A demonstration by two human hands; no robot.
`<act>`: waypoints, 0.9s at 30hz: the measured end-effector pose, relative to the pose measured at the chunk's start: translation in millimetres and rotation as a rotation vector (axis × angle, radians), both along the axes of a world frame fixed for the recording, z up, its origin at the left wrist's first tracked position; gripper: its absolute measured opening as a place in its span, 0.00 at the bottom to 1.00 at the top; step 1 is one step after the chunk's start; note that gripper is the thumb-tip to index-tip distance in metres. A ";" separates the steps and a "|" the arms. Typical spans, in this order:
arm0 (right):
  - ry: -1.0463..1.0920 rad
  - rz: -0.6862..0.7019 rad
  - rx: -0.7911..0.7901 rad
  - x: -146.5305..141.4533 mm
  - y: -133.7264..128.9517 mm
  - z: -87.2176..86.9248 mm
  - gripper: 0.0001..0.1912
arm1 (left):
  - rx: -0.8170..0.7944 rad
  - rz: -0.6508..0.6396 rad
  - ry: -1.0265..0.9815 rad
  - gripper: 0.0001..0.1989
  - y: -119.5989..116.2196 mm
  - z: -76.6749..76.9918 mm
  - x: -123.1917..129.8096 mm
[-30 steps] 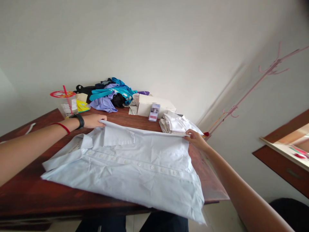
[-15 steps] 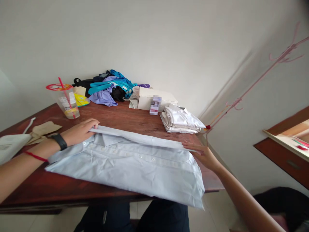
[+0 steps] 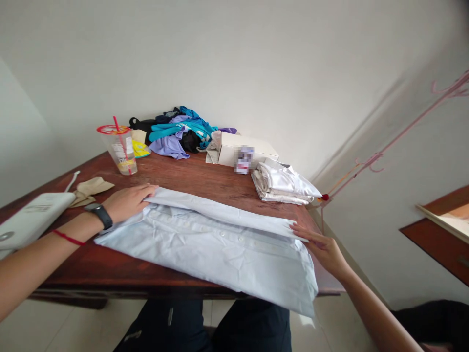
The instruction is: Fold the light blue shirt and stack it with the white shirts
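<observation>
1. On the wooden table [image 3: 205,183], head view: pale blue shirt [image 3: 220,244] lies button-side up, collar toward the left hand, hem end hanging just over the near right corner. Far long edge is turned over onto the body as a narrow flap.
2. Left hand [image 3: 128,199]: palm down, fingers loosely curled over the collar-end corner of the flap, pinning it rather than pinching. A watch and a red string sit on that wrist.
3. Right hand [image 3: 322,244]: open and flat, fingers stretched out, resting at the hem-end of the same flap, on the shirt's right edge. Nothing gripped.
4. So the shirt is spanned between both hands, one at each end of the fold line, the body lying nearer the person than either hand.
5. Judgement on doing this fold well: keep both ends pinned level so the crease runs straight, parallel to the button placket; smooth from the ends toward the middle, where the flap looks slightly wavy; pull the overhanging hem back onto the table so its weight doesn't drag the fold askew.
6. Around it: folded white shirt [image 3: 282,185] just beyond the right hand, white box [image 3: 247,149], heap of clothes [image 3: 179,134], plastic cup with red straw [image 3: 122,149], white device [image 3: 32,220] at the left edge.
</observation>
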State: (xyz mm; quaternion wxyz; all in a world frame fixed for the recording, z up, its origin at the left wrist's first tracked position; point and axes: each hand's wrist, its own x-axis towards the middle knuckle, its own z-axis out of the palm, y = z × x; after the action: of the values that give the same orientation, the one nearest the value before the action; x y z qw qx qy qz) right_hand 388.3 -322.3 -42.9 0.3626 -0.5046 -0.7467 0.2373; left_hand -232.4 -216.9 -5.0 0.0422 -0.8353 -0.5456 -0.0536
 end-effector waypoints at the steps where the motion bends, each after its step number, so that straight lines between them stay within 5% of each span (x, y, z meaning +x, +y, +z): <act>1: 0.006 -0.007 -0.006 0.3 0.5 -0.1 0.16 | -0.009 0.007 0.012 0.14 -0.3 0.0 -0.3; 8: -0.263 -0.048 0.031 -5.8 -3.1 -3.4 0.19 | 0.135 -0.003 0.130 0.23 -23.2 3.8 21.4; 15: -0.604 0.028 0.316 -26.6 -5.5 -8.3 0.19 | 0.142 -0.332 0.035 0.27 -22.8 -18.2 92.0; 22: -0.425 -0.073 0.270 -42.1 -2.9 13.3 0.15 | 0.278 -0.428 0.054 0.28 -1.9 -18.9 115.4; 27: -0.345 -0.078 0.223 -41.3 -1.2 11.3 0.12 | 0.283 -0.459 0.119 0.30 -0.4 -15.2 127.3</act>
State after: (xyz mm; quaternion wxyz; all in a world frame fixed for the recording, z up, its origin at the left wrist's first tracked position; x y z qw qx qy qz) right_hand 346.9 -323.6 -31.7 0.2918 -0.5231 -0.7993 0.0491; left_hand -105.1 -217.3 -20.1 0.1773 -0.9245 -0.3256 -0.0883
